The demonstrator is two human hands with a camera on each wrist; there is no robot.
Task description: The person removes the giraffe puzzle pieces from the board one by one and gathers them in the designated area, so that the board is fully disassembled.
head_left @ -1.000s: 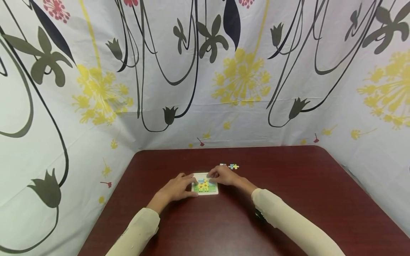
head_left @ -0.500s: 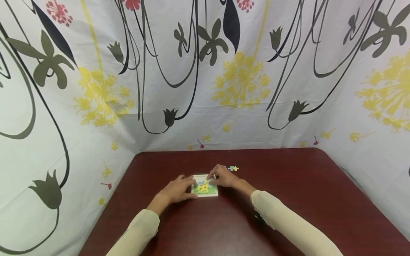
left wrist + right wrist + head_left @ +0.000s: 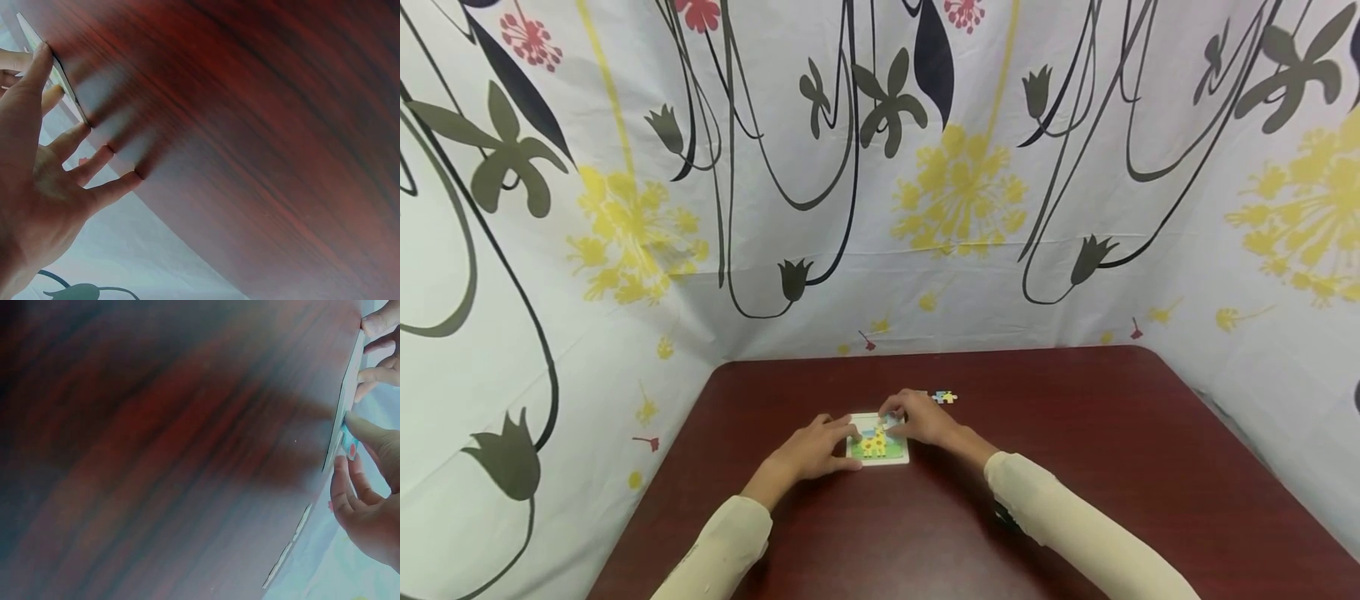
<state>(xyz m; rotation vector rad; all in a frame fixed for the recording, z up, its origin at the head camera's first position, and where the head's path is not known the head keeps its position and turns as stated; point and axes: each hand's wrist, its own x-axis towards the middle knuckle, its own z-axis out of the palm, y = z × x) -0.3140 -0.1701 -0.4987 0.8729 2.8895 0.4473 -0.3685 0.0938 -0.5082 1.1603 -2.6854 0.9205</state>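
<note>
On the table lies a small giraffe puzzle board (image 3: 880, 462) with a white rim, its upper part lacking some picture. My left hand (image 3: 808, 450) rests at its left side, thumb at the near edge and a finger on top. In the left wrist view the other fingers spread with their tips at the tabletop. My right hand (image 3: 927, 418) is over the board's upper right. Between its thumb and fingers it pinches a puzzle piece (image 3: 351, 450), bluish with a red spot, touching or just above the board; the fingers hide part of it.
Loose puzzle pieces (image 3: 945, 397) lie just beyond the right hand, one partly hidden by it. The dark red wooden table (image 3: 880, 533) reaches back to a flower-printed cloth (image 3: 955, 308) hanging behind and at both sides.
The head view has tilted and shifted slightly. Both hands stay at the board, and the right fingers make only a small shift over its upper right.
</note>
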